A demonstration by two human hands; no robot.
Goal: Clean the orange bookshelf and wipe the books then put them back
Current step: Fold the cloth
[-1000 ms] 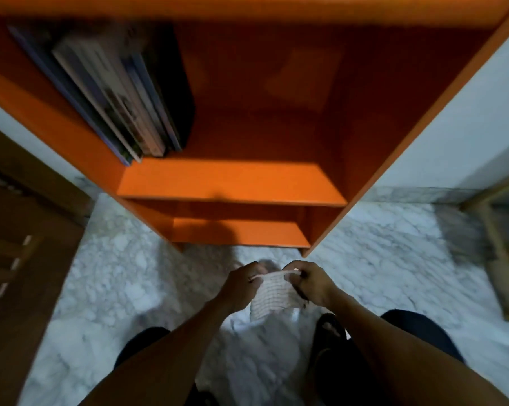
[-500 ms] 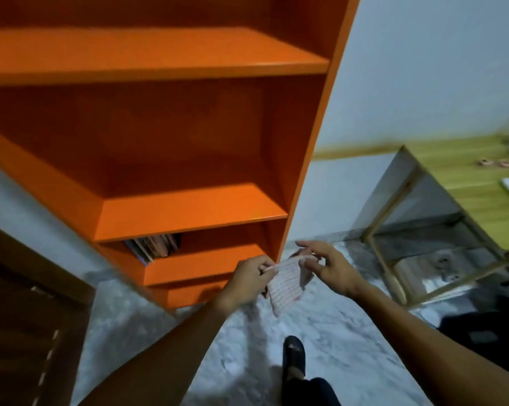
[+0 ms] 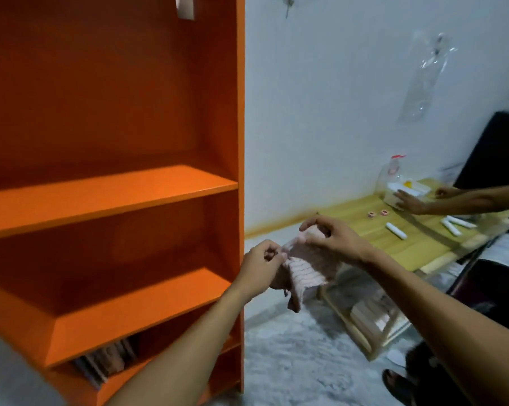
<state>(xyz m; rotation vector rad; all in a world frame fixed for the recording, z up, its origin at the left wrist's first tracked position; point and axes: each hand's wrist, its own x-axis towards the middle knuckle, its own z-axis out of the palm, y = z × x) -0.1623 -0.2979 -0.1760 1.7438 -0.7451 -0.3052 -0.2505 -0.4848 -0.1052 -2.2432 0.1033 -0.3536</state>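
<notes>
Beside orange bookshelf (image 3: 115, 200), left hand (image 3: 260, 269) and right hand (image 3: 332, 241) each pinch pink cloth (image 3: 307, 273); upper shelves bare, wiping seemingly unstarted, books (image 3: 107, 361) on lower shelf

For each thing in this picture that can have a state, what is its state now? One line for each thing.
left hand: pinches one edge of the cloth
right hand: pinches the other edge of the cloth
cloth: held in the air between both hands, partly hanging
orange bookshelf: the two upper shelves in view hold nothing
books: leaning on a lower shelf
wooden table: small items lie on it
</notes>
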